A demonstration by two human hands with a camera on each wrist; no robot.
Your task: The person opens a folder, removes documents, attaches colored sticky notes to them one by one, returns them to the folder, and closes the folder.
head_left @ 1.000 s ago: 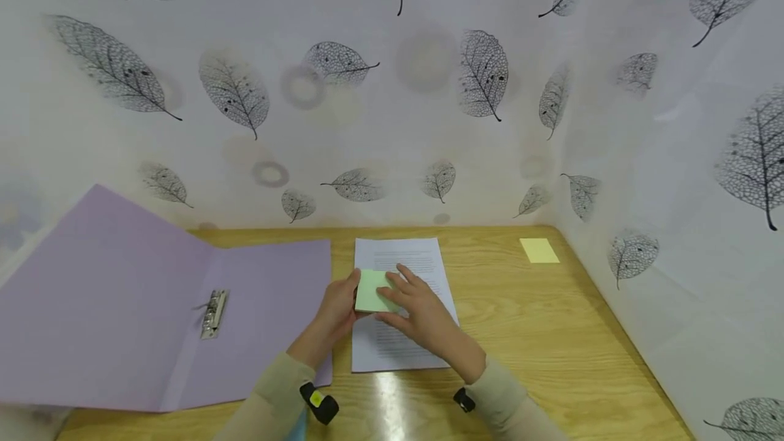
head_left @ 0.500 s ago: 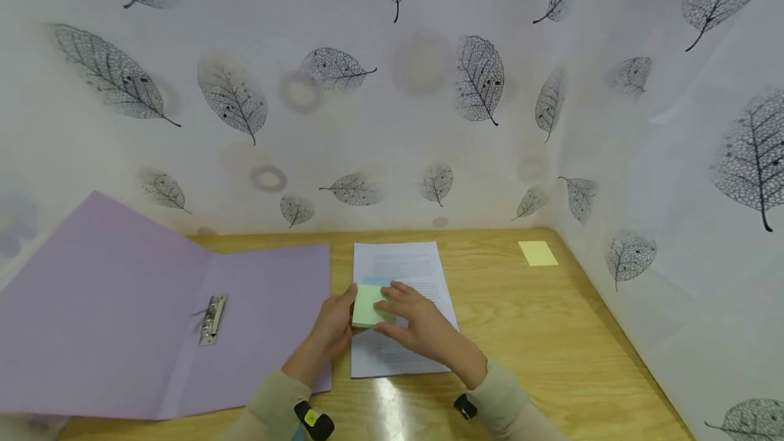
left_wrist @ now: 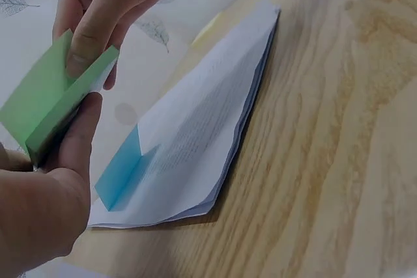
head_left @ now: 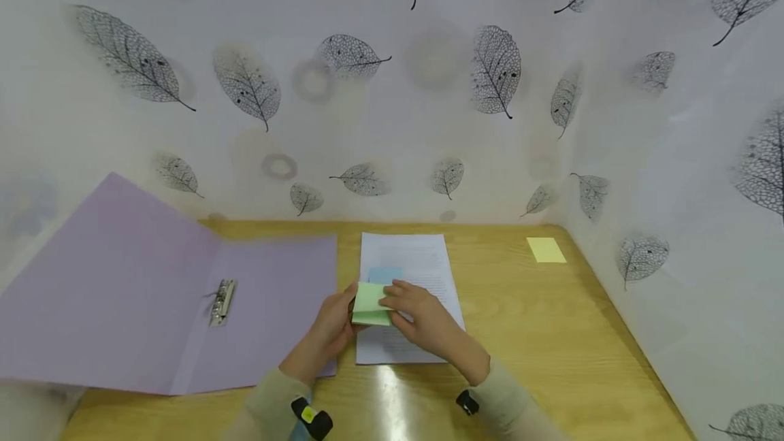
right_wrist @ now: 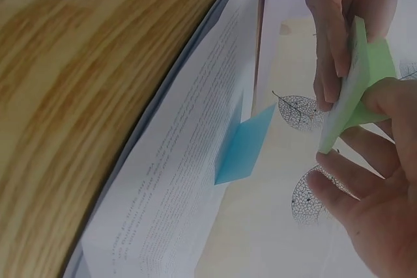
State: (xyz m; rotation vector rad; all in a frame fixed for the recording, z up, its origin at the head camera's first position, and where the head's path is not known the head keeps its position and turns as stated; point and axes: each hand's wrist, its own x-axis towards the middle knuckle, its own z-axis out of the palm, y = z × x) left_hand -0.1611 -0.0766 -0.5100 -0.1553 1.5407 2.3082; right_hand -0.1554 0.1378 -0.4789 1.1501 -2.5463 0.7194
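Note:
My left hand grips a pad of green sticky notes from its left side, above a stack of printed sheets. The top green note stands partly lifted from the pad, and my right hand pinches it between thumb and fingers. In the right wrist view, the note is folded away from the pad at an angle and one edge still meets it. A blue sticky note sits on the printed sheets, one part sticking up in the left wrist view.
An open purple ring binder with a metal clip lies to the left. One yellow sticky note is on the wooden table at the far right. A leaf-patterned covering encloses the back and sides.
The top green note has been raised from the pad by my right hand, opening a gap at the near side. Both hands have come a little nearer, uncovering the blue note on the sheets.

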